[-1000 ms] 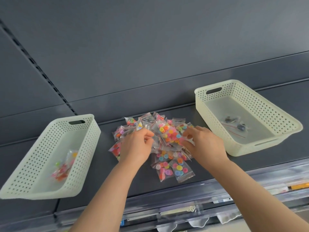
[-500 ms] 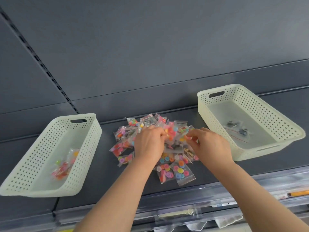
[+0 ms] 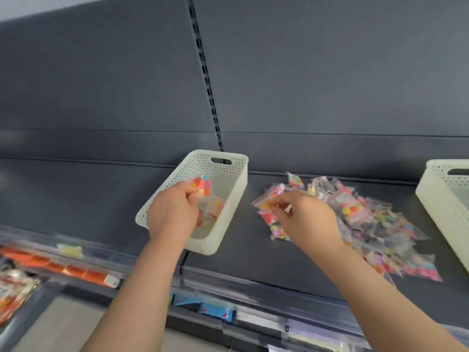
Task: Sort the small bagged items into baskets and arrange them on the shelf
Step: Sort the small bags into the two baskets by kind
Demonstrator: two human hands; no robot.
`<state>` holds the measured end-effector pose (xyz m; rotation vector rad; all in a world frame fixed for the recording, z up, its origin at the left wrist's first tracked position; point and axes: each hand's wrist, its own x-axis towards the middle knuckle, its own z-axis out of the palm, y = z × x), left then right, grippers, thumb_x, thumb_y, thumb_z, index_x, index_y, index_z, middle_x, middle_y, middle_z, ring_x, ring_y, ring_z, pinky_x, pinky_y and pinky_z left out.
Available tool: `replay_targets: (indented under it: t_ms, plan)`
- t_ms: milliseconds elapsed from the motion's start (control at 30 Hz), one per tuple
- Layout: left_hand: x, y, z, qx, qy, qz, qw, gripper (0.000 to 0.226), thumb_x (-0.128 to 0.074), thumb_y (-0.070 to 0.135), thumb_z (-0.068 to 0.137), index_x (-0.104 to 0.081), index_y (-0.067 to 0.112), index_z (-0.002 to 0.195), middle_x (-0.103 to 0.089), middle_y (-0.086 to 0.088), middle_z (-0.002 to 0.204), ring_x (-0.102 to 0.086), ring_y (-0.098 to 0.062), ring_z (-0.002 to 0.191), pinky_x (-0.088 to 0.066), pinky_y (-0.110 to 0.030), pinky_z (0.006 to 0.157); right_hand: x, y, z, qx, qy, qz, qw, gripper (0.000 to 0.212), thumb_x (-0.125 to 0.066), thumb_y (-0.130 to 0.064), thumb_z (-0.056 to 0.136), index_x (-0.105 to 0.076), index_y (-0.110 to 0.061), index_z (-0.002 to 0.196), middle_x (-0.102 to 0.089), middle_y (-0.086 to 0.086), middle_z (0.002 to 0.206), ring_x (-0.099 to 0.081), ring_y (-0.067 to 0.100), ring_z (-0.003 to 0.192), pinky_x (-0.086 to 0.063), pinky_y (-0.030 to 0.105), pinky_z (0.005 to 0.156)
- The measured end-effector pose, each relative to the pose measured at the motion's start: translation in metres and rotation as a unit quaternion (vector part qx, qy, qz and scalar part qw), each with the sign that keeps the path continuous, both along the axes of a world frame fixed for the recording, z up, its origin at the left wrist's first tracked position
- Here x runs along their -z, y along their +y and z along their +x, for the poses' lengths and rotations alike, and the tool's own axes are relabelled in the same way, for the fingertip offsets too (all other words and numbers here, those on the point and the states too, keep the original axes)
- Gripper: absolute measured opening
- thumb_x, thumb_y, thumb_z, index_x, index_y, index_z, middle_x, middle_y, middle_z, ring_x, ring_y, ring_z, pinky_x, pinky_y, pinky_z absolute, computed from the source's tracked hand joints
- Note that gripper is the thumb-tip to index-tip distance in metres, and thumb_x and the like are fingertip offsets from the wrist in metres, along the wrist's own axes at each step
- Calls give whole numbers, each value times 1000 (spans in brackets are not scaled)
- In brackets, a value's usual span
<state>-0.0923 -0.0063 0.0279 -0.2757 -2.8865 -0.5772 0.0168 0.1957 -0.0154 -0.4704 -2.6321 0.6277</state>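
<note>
Shop, dark metal shelf [image 3: 241, 262], slotted upright [image 3: 206, 72] behind it, clear label rail [image 3: 253, 288] on its front edge, packaged goods [image 3: 17, 288] below.

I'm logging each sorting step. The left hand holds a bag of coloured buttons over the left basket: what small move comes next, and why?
Probably open the left hand and drop the button bag: it hangs inside the rim of the white perforated basket, above similar bags lying there. The right hand pinches a second bag from the pile.

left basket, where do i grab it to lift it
Probably the handle slot in the far end wall of the basket, fingers coming in from above through the open top. The left hand, holding a bag, covers the near end.
</note>
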Motion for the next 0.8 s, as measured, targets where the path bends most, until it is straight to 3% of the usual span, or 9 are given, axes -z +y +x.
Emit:
replay_targets:
  t_ms: [167,367,600,800]
  plan:
    - [6,-33,-2,13,-46,-35,998,21,-49,16,95,-66,23,86,-66,5,83,-58,-20,76,-48,-35,60,-15,-43,-55,-58,23,-16,998,14,-59,-37,90,-71,-37,98,-61,-13,89,-61,12,82,-39,25,59]
    - [3,-25,-3,96,-20,5,995,17,-53,22,96,-69,28,97,-70,11,91,-61,-14,88,-52,-37,71,-11,-69,-85,-86,-10,-7,996,22,-56,-42,91,-68,-34,107,-63,-11,106,-63,14,87,-48,28,68]
    - [5,46,8,265,-19,39,963,18,-56,24,96,-69,27,108,-69,8,103,-60,-16,99,-48,-34,84,3,5,-18,67,-34,-1,997,18,-58,-27,90,-71,-32,101,-65,-11,105,-63,15,84,-44,25,63]
    - [25,104,27,370,-82,-99,920,20,-61,29,92,-68,32,111,-69,8,110,-59,-17,105,-52,-39,87,14,54,51,197,-40,1,980,15,-62,-28,89,-73,-32,98,-71,-10,100,-65,16,81,-48,27,64]
